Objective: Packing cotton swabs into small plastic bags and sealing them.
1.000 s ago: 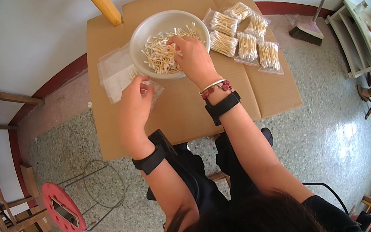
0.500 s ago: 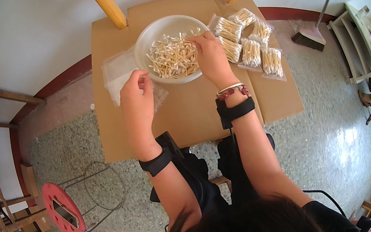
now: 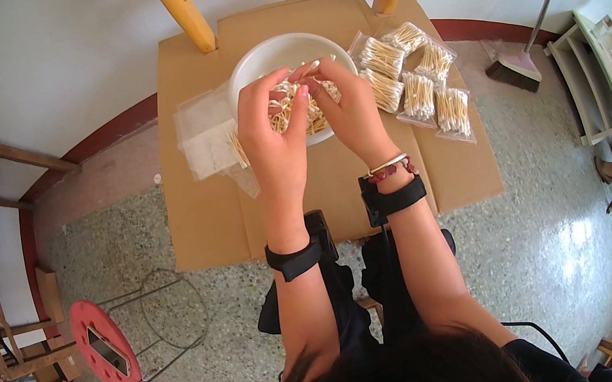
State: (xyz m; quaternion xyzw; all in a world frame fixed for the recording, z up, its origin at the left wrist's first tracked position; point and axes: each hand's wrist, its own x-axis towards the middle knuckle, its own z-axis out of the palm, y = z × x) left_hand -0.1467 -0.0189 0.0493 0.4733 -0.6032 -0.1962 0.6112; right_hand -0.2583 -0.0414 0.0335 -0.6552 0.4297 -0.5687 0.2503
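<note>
The left hand (image 3: pixel 274 141) and right hand (image 3: pixel 349 111) partly hide the bowl (image 3: pixel 285 47) beneath (swabs (image 3: pixel 318 122) between them, too small to count).

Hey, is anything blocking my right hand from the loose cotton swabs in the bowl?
Nothing visible does: your right hand is over the bowl, with the loose cotton swabs uncovered below. Your left hand is close beside it and hides some swabs from the camera.

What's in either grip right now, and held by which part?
The right grip appears to pinch cotton swabs, white ends showing; where along their length is hidden. Whether the left grip holds any cannot be told.
</note>
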